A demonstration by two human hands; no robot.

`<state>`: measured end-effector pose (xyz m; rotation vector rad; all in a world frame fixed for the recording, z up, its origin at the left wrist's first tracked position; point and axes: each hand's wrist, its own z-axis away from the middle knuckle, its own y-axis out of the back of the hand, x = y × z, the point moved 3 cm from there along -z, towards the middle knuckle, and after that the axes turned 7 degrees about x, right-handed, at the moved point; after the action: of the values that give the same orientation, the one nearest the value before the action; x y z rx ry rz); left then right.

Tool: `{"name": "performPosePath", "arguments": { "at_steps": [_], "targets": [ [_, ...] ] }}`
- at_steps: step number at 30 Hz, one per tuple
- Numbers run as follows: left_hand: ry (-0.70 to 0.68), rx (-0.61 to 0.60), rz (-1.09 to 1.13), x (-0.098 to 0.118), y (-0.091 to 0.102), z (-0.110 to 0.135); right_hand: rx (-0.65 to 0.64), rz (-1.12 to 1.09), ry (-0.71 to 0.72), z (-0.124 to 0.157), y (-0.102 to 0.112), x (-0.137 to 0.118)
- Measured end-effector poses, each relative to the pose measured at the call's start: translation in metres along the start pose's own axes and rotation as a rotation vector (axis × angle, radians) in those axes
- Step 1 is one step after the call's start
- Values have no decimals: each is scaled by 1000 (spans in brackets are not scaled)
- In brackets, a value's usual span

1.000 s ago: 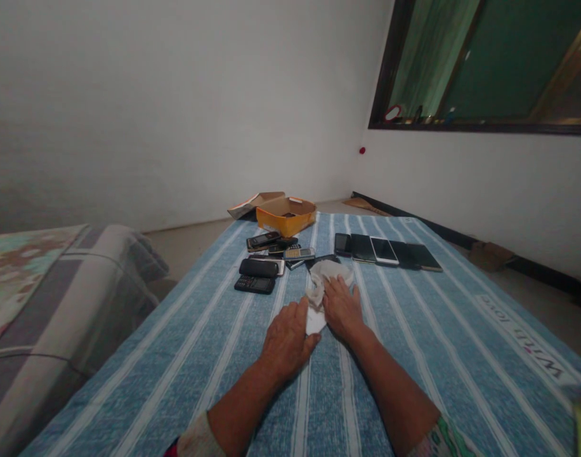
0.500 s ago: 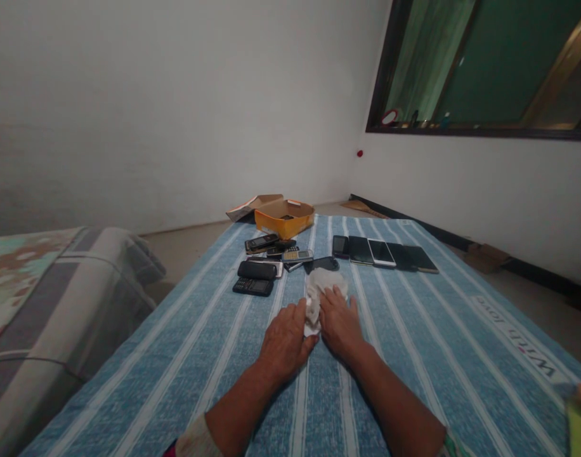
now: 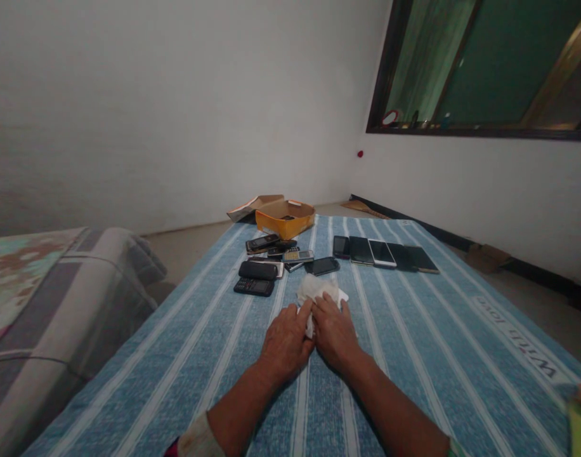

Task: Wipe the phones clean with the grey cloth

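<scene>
Head view: left hand (image 3: 285, 346) and right hand (image 3: 335, 333) side by side near the middle of a blue striped sheet (image 3: 404, 355), touching each other. A crumpled white tissue (image 3: 319, 291) sits under and between them. Fingers (image 3: 297, 315) lie together, pressed down on it; can't tell if pinching. Just far of it, a dark smartphone (image 3: 322, 266). Far left, keypad phones (image 3: 253, 287); far right, a row of smartphones (image 3: 382, 252); far end, an orange box (image 3: 285, 217).

We're in what looks like a bedroom in a home: a blue striped bedspread (image 3: 404, 355) lies straight ahead, a second bed (image 3: 66, 298) sits at nine o'clock, and a dark-framed window (image 3: 481, 70) (glass, at two o'clock) is set in a white wall (image 3: 485, 197).
</scene>
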<state>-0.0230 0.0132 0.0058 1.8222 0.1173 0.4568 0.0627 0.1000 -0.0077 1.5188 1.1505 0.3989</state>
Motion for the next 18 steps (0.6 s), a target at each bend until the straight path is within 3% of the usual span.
{"name": "performPosePath", "arguments": {
  "at_steps": [7, 11, 14, 18],
  "targets": [
    [8, -22, -30, 1, 2, -2, 150, 52, 119, -2, 7, -5],
    [1, -9, -37, 2, 4, -1, 216, 215, -27, -3, 26, -5],
    [-20, -8, -47, 2, 4, 0, 126, 271, -188, -2, 31, -3],
    [-49, 13, -67, 2, 4, 1, 3, 228, -201, -2, 21, -4]
  ]
}}
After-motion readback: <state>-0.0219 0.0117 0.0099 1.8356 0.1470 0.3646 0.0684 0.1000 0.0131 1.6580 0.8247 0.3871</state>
